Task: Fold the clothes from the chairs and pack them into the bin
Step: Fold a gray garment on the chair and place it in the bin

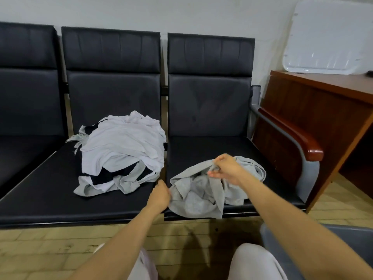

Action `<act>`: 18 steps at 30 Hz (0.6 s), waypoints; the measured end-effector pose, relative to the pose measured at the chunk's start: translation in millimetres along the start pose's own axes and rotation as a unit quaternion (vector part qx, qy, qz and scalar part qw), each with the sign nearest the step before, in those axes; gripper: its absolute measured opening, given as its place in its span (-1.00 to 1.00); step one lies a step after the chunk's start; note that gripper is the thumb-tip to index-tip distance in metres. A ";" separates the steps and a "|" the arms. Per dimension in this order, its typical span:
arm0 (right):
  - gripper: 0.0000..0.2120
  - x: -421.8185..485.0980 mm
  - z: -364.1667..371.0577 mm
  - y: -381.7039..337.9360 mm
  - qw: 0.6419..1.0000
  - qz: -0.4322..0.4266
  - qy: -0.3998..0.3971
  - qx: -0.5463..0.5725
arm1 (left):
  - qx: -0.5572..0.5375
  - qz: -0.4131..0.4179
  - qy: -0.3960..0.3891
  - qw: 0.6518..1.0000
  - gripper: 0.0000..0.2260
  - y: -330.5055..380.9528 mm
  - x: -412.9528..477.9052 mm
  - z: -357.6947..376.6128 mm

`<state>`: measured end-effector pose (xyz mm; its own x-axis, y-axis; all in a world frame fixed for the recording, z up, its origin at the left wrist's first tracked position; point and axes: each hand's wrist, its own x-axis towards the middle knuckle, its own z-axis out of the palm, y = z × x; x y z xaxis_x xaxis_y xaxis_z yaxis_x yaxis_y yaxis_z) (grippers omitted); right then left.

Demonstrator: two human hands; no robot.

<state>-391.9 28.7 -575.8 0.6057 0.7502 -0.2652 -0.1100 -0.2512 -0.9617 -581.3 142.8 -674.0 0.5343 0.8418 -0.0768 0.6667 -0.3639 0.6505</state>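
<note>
Currently handling a crumpled grey garment point(197, 199) on the front half of the right chair seat point(201, 150), with one fold draped over that seat's front lip. Gripping the cloth's left edge in the left hand point(160, 191), fingers curled round it, at the seat's front left corner. Pinching a raised ridge of fabric with the right hand point(226, 166), over the seat's front middle. Waiting on the neighbouring seat, just left of the right chair seat: a pile of clothes point(123, 150), white, grey and black, unfolded.

Probably hunting for edges to spread flat before folding. Easy, from here, to drag the overhanging fold off the seat's lip and onto the floor point(60, 239) by pulling forward. Equally easy to tighten the tangle by tugging both grips apart before freeing the bunched middle, ending in a lumpy fold. Worth minding the gap along the seat's left side, a likely snag. Possibly the bin: a grey-blue shape point(269, 235) in front of the seat, too cropped to tell.
</note>
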 end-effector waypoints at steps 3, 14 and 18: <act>-0.94 -15.2 -22.4 -22.4 0.998 -0.053 -0.011 -0.035 | -0.093 0.007 -0.040 0.995 -0.62 18.9 -9.7 7.0; -0.75 -44.1 -92.6 -37.6 0.742 -0.108 0.130 -0.648 | -0.129 -0.067 0.071 0.987 -0.91 34.6 18.9 -20.2; -0.83 -50.5 -115.5 -56.0 0.815 -0.090 0.138 -0.556 | -0.424 -0.090 0.029 0.901 -0.76 82.5 8.4 -84.0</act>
<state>-325.3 -65.8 -500.5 0.7035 0.7092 0.0469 0.6899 -0.6656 -0.2846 -565.4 153.4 -557.5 0.4130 0.8847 -0.2159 0.0906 0.1960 0.9764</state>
